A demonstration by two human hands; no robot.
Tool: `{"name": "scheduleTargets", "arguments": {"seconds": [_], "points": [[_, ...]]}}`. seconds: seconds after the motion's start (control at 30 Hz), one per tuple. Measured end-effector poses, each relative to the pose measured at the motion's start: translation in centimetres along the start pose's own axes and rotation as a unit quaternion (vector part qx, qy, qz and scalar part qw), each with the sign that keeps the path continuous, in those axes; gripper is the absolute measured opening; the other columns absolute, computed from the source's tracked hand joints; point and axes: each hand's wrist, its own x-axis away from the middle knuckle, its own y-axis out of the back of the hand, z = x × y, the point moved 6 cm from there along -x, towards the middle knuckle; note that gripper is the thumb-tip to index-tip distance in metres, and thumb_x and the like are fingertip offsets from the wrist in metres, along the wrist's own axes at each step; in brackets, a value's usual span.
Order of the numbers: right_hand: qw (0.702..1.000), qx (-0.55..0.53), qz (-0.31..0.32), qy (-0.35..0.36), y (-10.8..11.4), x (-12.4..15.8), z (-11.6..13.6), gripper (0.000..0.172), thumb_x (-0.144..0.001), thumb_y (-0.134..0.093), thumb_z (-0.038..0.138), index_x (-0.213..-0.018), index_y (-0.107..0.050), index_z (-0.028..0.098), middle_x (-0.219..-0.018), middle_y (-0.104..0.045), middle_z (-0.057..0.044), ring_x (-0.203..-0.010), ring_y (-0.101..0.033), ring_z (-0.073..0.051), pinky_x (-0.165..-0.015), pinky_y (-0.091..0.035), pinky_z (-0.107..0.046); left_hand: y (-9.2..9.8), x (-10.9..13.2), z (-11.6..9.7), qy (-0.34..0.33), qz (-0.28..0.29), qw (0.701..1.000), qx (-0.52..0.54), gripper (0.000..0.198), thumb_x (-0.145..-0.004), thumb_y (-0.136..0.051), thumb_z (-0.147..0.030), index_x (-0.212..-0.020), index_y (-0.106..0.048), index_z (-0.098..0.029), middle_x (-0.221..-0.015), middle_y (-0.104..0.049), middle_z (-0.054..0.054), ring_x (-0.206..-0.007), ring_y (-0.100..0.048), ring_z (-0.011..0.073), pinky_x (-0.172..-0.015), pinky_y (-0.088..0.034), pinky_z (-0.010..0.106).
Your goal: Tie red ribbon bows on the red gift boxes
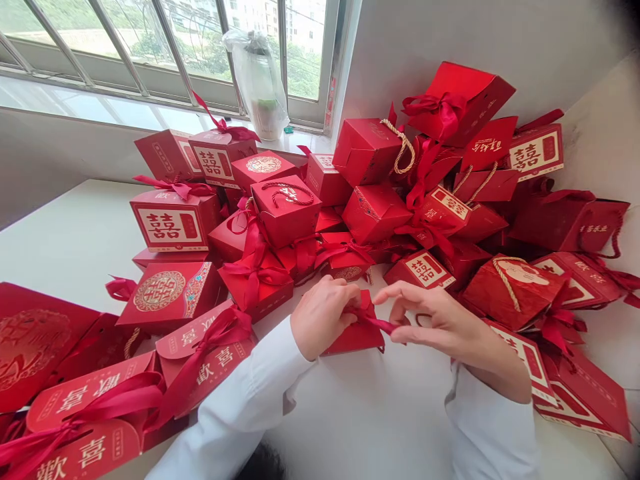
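Observation:
A small red box (353,340) sits on the white table at the centre, partly covered by my hands. Over its left side, my left hand (325,317) is closed in a pinch on a dark red ribbon (376,323) at the top of the box. The ribbon runs right to my right hand (440,323), whose thumb and index finger pinch its end while the other fingers are curved and raised. A dark loop shows beside the right fingers.
Piled red gift boxes (285,210) with ribbons and cord handles curve around behind and on both sides. Larger red boxes (95,400) lie at the front left. A plastic-wrapped bottle (263,100) stands on the sill by the barred window.

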Motion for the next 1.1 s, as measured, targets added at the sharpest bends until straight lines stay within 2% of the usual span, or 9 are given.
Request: {"name": "scheduleTargets", "arguments": {"seconds": [0.17,0.3,0.37,0.53,0.63,0.8,0.9,1.0,1.1], "points": [[0.983,-0.063,0.092,0.145,0.8,2.8,2.4,0.016,-0.083,-0.067,0.021,-0.099,-0.064,0.021,-0.074,-0.062,0.000,-0.067,-0.053,-0.012,-0.065,-0.043,-0.025,0.5,0.1,0.7,0.012,0.012,1.000,-0.006,0.012,-0.077,-0.060,-0.010,-0.087,-0.061,-0.017,-0.088,-0.062,0.004,-0.086,-0.051,0.0196,-0.076,-0.042,0.029],[0.955,-0.032,0.209,0.206,-0.1,3.7,3.0,0.027,-0.081,-0.070,0.028,-0.107,-0.065,0.018,-0.073,-0.068,-0.002,-0.066,-0.057,-0.012,-0.067,-0.043,-0.024,0.7,0.1,0.9,0.016,0.013,1.000,-0.017,0.026,-0.077,-0.061,-0.009,-0.101,-0.059,-0.018,-0.099,-0.057,0.007,-0.093,-0.048,0.0212,-0.079,-0.043,0.031],[0.973,0.009,0.186,0.134,-0.4,2.8,2.0,0.029,-0.085,-0.066,0.032,-0.110,-0.063,0.019,-0.077,-0.069,-0.001,-0.067,-0.059,-0.012,-0.064,-0.043,-0.023,0.7,0.2,0.8,0.005,0.029,0.999,-0.030,0.024,-0.079,-0.061,-0.011,-0.101,-0.060,-0.018,-0.101,-0.055,0.008,-0.093,-0.047,0.0214,-0.082,-0.043,0.032],[0.988,0.143,-0.030,-0.049,0.5,-0.3,-0.6,0.017,-0.090,-0.056,0.035,-0.098,-0.064,0.022,-0.073,-0.063,0.003,-0.063,-0.053,-0.012,-0.057,-0.037,-0.023,0.8,0.6,0.9,-0.024,0.061,0.997,-0.042,0.013,-0.076,-0.063,-0.012,-0.088,-0.060,-0.016,-0.094,-0.057,0.007,-0.091,-0.045,0.0219,-0.078,-0.041,0.030],[0.987,0.150,-0.027,-0.049,-0.7,-1.6,-0.8,0.013,-0.086,-0.061,0.034,-0.091,-0.064,0.022,-0.077,-0.064,0.003,-0.067,-0.053,-0.013,-0.060,-0.036,-0.024,1.6,0.6,0.7,-0.045,0.037,0.998,-0.020,0.019,-0.070,-0.051,0.002,-0.075,-0.053,-0.016,-0.085,-0.057,0.003,-0.084,-0.046,0.0175,-0.074,-0.038,0.026],[0.985,0.159,-0.030,-0.057,-2.1,-2.5,-0.9,0.017,-0.081,-0.065,0.035,-0.091,-0.059,0.022,-0.080,-0.064,0.002,-0.070,-0.054,-0.015,-0.064,-0.037,-0.026,4.2,1.6,-0.4,-0.088,-0.076,0.993,0.026,0.028,-0.068,-0.037,0.007,-0.081,-0.045,-0.017,-0.080,-0.052,-0.001,-0.067,-0.043,0.0109,-0.063,-0.034,0.023],[0.983,0.169,-0.035,-0.069,-2.3,-2.6,-1.2,0.014,-0.081,-0.063,0.030,-0.091,-0.057,0.022,-0.077,-0.062,0.002,-0.071,-0.055,-0.015,-0.066,-0.038,-0.027,4.2,3.6,-0.9,-0.114,0.014,0.993,0.004,0.017,-0.079,-0.042,-0.001,-0.082,-0.046,-0.018,-0.081,-0.054,-0.001,-0.068,-0.046,0.0110,-0.063,-0.035,0.022],[0.982,0.171,-0.030,-0.076,-2.2,-2.6,-1.4,0.017,-0.080,-0.062,0.026,-0.096,-0.057,0.023,-0.077,-0.061,0.003,-0.072,-0.055,-0.015,-0.067,-0.038,-0.027,3.6,5.7,-0.5,-0.086,0.142,0.986,-0.028,0.021,-0.072,-0.070,-0.016,-0.083,-0.052,-0.019,-0.082,-0.058,-0.002,-0.072,-0.052,0.0130,-0.059,-0.034,0.020],[0.985,0.151,-0.028,-0.084,-2.2,-2.6,-1.6,0.025,-0.079,-0.064,0.032,-0.102,-0.057,0.023,-0.075,-0.061,0.003,-0.071,-0.055,-0.016,-0.065,-0.038,-0.026,3.8,5.8,-0.1,-0.051,0.139,0.989,-0.022,0.024,-0.075,-0.072,-0.031,-0.083,-0.053,-0.019,-0.082,-0.059,-0.002,-0.075,-0.054,0.0136,-0.062,-0.036,0.020]]}}
